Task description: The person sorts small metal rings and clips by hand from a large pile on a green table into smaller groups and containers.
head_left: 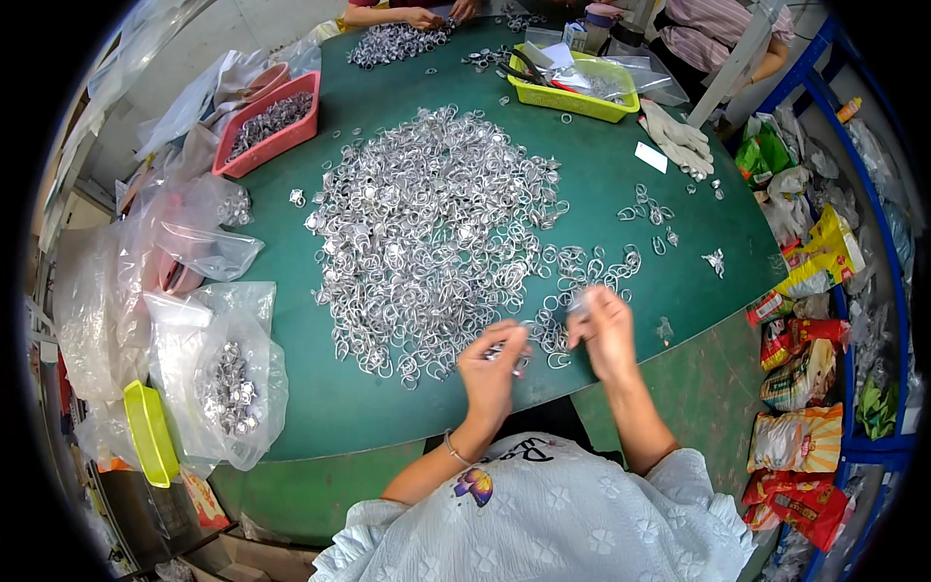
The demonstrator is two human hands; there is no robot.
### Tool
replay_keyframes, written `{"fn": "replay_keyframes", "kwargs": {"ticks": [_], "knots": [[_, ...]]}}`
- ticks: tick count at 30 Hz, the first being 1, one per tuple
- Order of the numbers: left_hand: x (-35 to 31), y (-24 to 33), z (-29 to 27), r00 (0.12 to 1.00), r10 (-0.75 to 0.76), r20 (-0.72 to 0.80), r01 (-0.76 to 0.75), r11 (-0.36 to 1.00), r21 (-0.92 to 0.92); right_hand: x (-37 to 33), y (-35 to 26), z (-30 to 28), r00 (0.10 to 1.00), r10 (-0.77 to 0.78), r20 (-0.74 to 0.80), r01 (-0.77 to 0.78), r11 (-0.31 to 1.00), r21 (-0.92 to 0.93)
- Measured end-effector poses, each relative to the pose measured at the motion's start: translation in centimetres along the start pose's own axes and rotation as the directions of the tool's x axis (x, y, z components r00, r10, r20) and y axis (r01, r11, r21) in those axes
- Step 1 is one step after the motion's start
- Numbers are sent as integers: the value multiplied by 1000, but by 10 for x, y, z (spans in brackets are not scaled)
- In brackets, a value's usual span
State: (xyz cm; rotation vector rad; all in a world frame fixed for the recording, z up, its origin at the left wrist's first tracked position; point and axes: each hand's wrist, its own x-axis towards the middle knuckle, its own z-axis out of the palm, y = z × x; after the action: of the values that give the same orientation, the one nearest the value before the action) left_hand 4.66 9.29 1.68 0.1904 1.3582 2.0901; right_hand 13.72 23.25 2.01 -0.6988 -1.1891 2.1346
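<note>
The left hand [487, 376] is above the tabletop [301, 393] by its near edge, its grip clamped on a few metal rings [494, 352]. The right hand [608, 338] is just beside it; its grip is blurred, so I cannot tell whether it is together. A large pile of rings [427, 233] covers the tabletop's middle. A pink basket [272, 153] stands at the left edge, a yellow basket [572, 105] near the far edge, gloves [676, 139] by the right edge.

I'm in what looks like a workshop, with ring-shaped metal pieces [427, 223] heaped on my green tabletop [601, 175] and co-workers [718, 34] at its far end.
</note>
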Motion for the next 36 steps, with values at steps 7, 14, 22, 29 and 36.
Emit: {"fn": "replay_keyframes", "kwargs": {"ticks": [7,14,22,29,36], "knots": [[18,14,-11,986,-122,-112,130,990,60,10,-6,-15,991,137,-5,-137,991,-6],[18,14,-22,910,-383,157,406,900,-156,-5,-9,13,902,-385,195,416,655,-631],[18,1,-24,712,-560,424,702,583,-409,32,-12,23,795,-366,484,599,351,-720],[12,-8,-26,748,-517,416,659,652,-374,84,11,17,736,-236,634,640,-63,-766],[8,1,-24,741,-525,419,665,661,-348,72,-11,0,795,-368,482,567,167,-807]]}}
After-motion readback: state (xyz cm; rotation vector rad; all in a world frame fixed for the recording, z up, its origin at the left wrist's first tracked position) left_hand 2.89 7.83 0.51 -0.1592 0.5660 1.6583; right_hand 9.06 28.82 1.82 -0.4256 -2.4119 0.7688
